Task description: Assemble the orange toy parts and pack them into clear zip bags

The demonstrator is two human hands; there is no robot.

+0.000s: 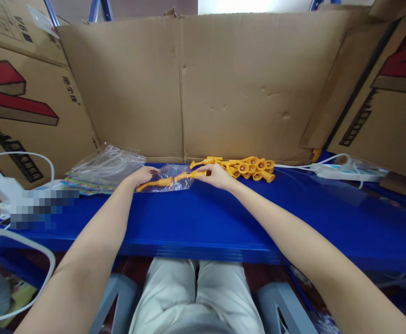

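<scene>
The right hand (217,175) gripped a horn (188,176) by its wide end, fingers closed about it, and the narrow end pointed to 9 o'clock, over a clear bag (181,184). The bag lay on the blue table (203,218). A second horn (159,182) lay at the bag, its narrow end toward 8 o'clock (inside or on top, I could not tell). The left hand (145,175) was at the bag's 10 o'clock side, fingers curled; whether they pinched the plastic I could not tell. From the bag, a pile of horns (255,168) sat at 3 o'clock, just beyond the right hand, and a stack of clear packets (111,162) at 9. Cardboard (251,83) stood at 12 o'clock. Far off at 3 lay a white power strip (349,172).
</scene>
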